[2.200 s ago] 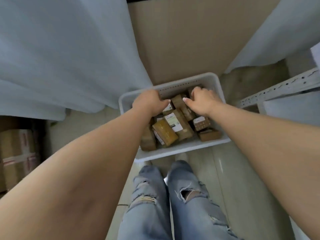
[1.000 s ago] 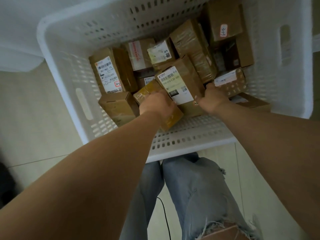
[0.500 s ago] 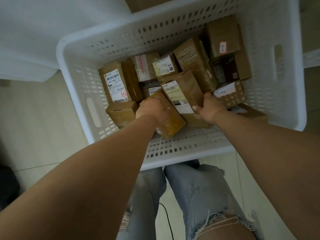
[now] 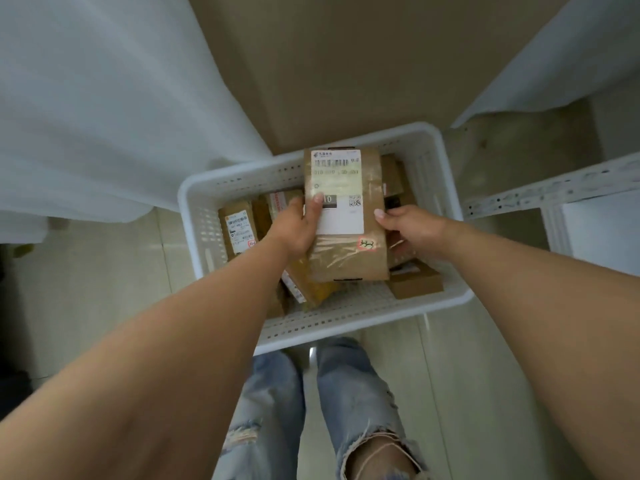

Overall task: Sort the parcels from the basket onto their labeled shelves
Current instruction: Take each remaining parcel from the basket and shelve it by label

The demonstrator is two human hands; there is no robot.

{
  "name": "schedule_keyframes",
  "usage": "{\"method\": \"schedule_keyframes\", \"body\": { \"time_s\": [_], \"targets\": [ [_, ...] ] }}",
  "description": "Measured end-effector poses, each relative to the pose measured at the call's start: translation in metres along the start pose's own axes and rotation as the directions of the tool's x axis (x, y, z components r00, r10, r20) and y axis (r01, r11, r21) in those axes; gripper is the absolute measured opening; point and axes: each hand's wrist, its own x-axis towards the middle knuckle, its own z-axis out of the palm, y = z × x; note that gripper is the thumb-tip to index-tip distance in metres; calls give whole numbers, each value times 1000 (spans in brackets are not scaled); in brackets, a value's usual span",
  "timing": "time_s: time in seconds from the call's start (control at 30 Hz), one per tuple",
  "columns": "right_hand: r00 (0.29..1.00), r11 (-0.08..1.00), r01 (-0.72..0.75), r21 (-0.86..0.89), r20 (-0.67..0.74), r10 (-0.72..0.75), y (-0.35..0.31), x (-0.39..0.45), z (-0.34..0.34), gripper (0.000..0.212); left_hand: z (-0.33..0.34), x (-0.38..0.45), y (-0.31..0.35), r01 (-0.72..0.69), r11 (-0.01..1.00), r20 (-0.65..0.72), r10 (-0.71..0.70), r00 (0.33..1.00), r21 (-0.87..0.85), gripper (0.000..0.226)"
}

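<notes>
A brown cardboard parcel [image 4: 349, 261] with a white shipping label and a small red-edged sticker is held up above the white perforated basket [image 4: 332, 323]. My left hand [image 4: 298, 226] grips its left edge, thumb on the label. My right hand [image 4: 410, 226] holds its right edge, thumb on the top face. Several other brown parcels lie in the basket below, among them a labelled one [image 4: 239, 230] at the left and a small box [image 4: 417, 284] at the right; the held parcel hides many of them.
The basket stands on a pale tiled floor in front of my legs in torn jeans [image 4: 311, 410]. A large cardboard sheet [image 4: 363, 64] leans behind it. White cloth [image 4: 104, 98] hangs at left. A white metal shelf rail [image 4: 554, 192] juts in at right.
Both hands have lifted the big labelled parcel out of the pile and turned its label up. The camera has pulled back and up from the basket.
</notes>
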Motion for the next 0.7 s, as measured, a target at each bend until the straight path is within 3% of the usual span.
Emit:
{"method": "schedule_keyframes", "body": {
  "time_s": [0.17,0.27,0.4,0.57,0.7],
  "targets": [
    [983,989,130,73,-137,-119,-36,-43,-5,46,-25,-28,40,-63,994,-118,52,992,-92,55],
    [934,963,253,97,-283,-217,-54,-63,-6,57,-36,-44,61,-166,983,-184,149,972,-80,53],
    [766,918,396,-35,-538,-351,-79,-94,-6,70,-51,-60,92,-280,959,-262,259,930,-47,49],
    [592,865,435,-250,-644,-484,-96,-141,-11,61,-69,-86,130,-449,884,-304,465,831,126,45],
    [437,831,461,-310,-736,-517,-105,-186,-5,46,-88,-119,160,-577,799,-269,601,752,171,45]
  ]
}}
